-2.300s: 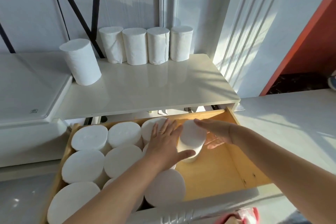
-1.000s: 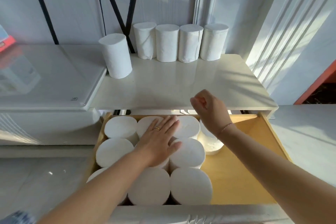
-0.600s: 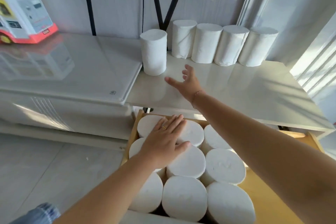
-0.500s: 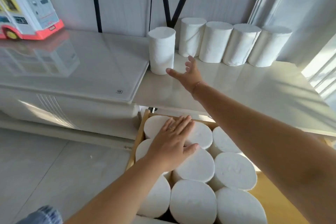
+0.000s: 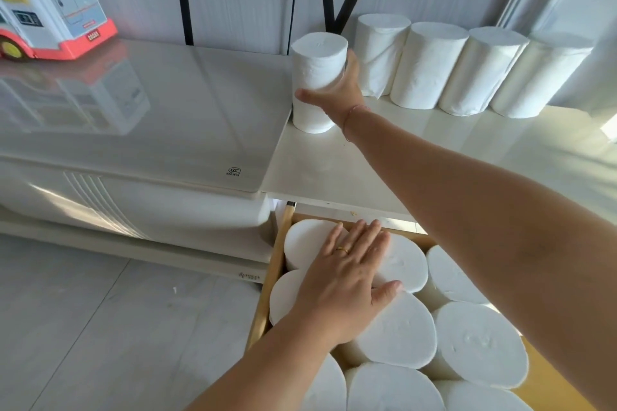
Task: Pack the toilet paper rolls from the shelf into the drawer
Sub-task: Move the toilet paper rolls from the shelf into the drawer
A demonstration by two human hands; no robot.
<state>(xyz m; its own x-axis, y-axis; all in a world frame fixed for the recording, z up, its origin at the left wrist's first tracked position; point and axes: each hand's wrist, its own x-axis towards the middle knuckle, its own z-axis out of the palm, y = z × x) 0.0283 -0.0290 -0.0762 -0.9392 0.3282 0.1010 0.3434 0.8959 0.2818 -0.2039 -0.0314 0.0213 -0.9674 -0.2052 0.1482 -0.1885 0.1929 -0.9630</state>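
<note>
Head view: the right hand holds the lone toilet paper roll, thumb across its near side low down, fingers curled round its right and far side. The roll stands upright at the left end of the white shelf, just beside the raised edge of the glass-topped cabinet. A row of 4 rolls stands along the far edge, to its right. The left hand lies flat, fingers straight, on the tops of the packed rolls in the far-left corner of the wooden drawer.

The roll is probably light, soft and easily dented. Its paper surface should give good friction, so a gentle hold round the middle of its side should do. A hard squeeze would likely crush it, and an outer sheet could come loose.

The shelf's near edge overhangs the drawer's far end, so the roll likely has to come toward the person first, then down. Bare wood shows at the drawer's right side, likely the open room. The fingers sit close to the leftmost roll of the row.
</note>
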